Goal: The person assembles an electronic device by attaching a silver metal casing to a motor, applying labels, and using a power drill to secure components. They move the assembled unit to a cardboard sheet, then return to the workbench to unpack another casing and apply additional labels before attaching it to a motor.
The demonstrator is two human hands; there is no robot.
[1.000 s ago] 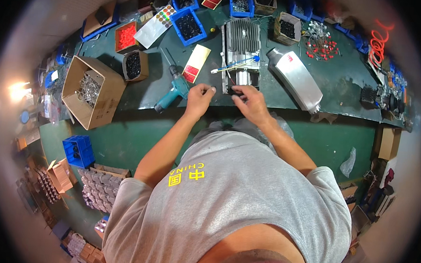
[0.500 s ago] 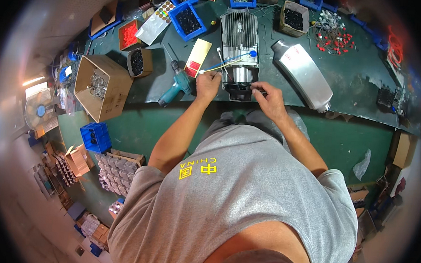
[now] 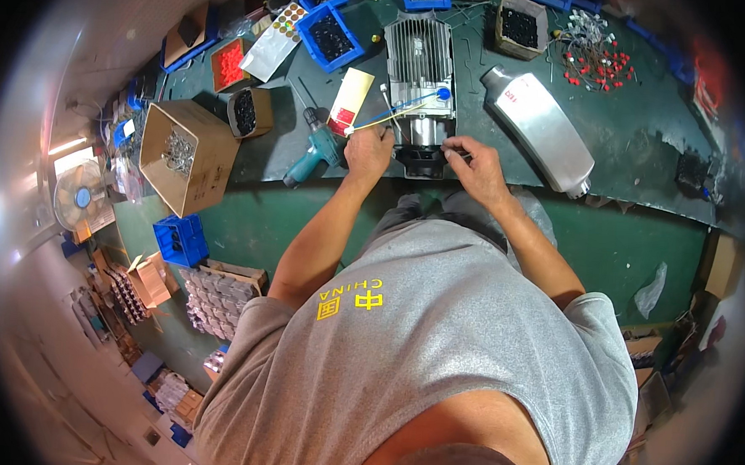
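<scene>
A finned grey metal motor housing (image 3: 419,54) lies on the bench in front of me, with a bright cylinder (image 3: 425,132) and a black end piece (image 3: 420,163) at its near end. Blue and pale wires (image 3: 396,112) run from a round blue part (image 3: 443,94) toward the left. My left hand (image 3: 368,155) is closed at the housing's left side, beneath the wire ends. What its fingers hold is hidden. On the opposite side, my right hand (image 3: 478,171) has thumb and forefinger pinched beside the black end piece. Anything between those fingertips is too small to name.
A teal power drill (image 3: 313,152) and a red-and-yellow label sheet (image 3: 351,99) lie left of the housing. To its right rests a silver metal cover (image 3: 545,128). Boxes of small parts, including a large carton (image 3: 193,156), and red-tipped wires (image 3: 596,63) surround the work.
The right hand has shifted slightly left, its fingertips nearer the housing. My left hand stays by the left side. The whole view has moved a little.
</scene>
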